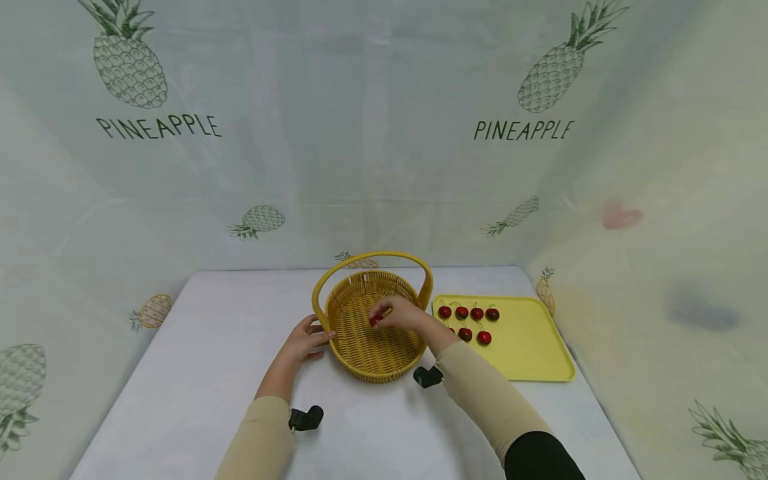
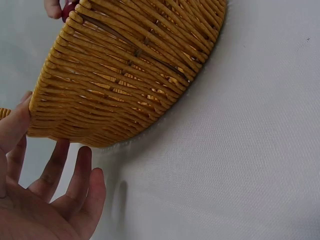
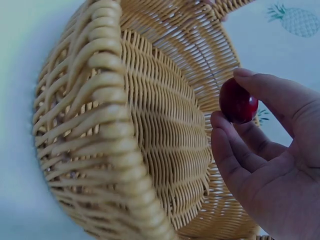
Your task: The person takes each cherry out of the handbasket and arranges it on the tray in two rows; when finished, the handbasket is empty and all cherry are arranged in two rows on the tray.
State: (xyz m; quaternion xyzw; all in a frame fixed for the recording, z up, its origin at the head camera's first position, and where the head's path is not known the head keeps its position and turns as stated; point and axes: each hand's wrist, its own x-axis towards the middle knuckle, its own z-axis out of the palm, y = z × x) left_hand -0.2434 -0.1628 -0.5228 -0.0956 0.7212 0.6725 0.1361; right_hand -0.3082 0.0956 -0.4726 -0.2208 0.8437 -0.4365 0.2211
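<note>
A yellow woven basket [image 1: 373,375] with an arched handle [image 1: 384,254] stands on the table. My left hand [image 1: 305,341] holds its left side where the handle meets the rim. In the left wrist view, the thumb lies on the rim and the other fingers spread below, near the woven wall [image 2: 130,75]. My right hand [image 1: 397,313] reaches over the basket, pinching a dark red cherry [image 3: 238,101] between thumb and fingertips. Seen from the right wrist, that cherry is above the basket's woven floor [image 3: 165,130].
A yellow tray [image 1: 534,340] lies right of the basket, with several stemmed cherries [image 1: 484,338] in rows at its left end; my right forearm partly covers them. The white table [image 1: 240,320] meets a pineapple-print backdrop [image 1: 372,133] at its far edge.
</note>
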